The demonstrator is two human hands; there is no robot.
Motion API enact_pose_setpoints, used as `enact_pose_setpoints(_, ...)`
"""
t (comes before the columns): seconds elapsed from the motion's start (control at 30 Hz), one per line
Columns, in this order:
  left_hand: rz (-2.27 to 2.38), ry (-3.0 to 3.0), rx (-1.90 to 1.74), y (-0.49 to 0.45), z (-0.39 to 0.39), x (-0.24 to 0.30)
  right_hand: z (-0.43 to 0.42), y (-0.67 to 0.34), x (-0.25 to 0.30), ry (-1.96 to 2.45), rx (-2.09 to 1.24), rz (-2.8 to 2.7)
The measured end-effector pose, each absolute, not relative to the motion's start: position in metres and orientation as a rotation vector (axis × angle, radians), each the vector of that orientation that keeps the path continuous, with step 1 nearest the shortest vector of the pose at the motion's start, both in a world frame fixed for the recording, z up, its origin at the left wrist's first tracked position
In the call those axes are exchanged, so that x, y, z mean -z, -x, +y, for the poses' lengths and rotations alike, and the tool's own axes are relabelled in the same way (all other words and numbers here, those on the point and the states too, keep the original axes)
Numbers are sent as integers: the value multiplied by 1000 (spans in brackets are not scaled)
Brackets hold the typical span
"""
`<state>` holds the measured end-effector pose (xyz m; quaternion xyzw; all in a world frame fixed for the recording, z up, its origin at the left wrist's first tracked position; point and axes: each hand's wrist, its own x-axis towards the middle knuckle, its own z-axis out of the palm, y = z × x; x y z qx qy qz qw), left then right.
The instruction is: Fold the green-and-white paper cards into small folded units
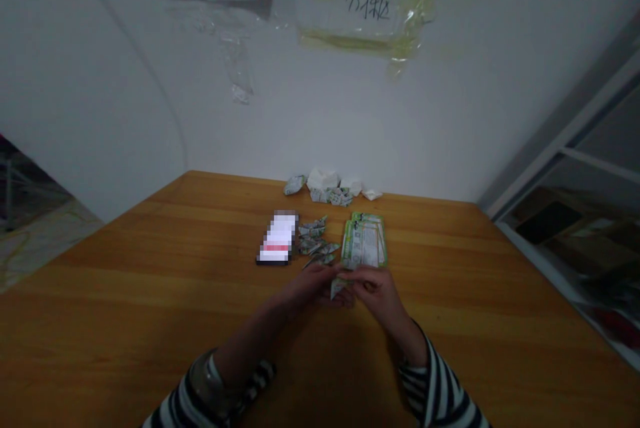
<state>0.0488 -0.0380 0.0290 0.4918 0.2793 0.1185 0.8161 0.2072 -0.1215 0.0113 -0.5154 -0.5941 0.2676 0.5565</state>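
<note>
One folded paper [339,288] between fingers [373,279]

- table [150,295]: smooth varnished wood, satin sheen
- folded scraps [313,241]: printed paper, faintly glossy
- sleeve [440,388]: striped cloth
- wall [350,135]: matt paint
- tape [415,15]: glossy clear plastic

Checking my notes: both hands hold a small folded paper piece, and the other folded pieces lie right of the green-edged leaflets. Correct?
No: the other folded pieces lie left of the green-edged leaflets, as the head view shows. The left hand and right hand do hold the small folded paper piece.
</note>
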Motion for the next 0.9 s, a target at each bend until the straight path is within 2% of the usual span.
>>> enact_pose_setpoints(0.13,590,-1178,-351,-47,-37,-26,-123,-206,-16,1169,-640,-1490)
enact_pose_setpoints(0.3,619,-1285,-530,-50,-33,-24,-121,-208,-13,1164,-813,-1204)
enact_pose_setpoints(0.43,667,-1430,-687,-53,-38,-20,-116,-207,-7,1268,-828,-1083)
enact_pose_setpoints(0.7,602,-1393,-587,-59,-43,-14,-117,-201,-1,1333,-673,-1028)
enact_pose_setpoints(0.9,647,-1324,-633,-56,-32,-11,-115,-207,-6,1257,-746,-1052)
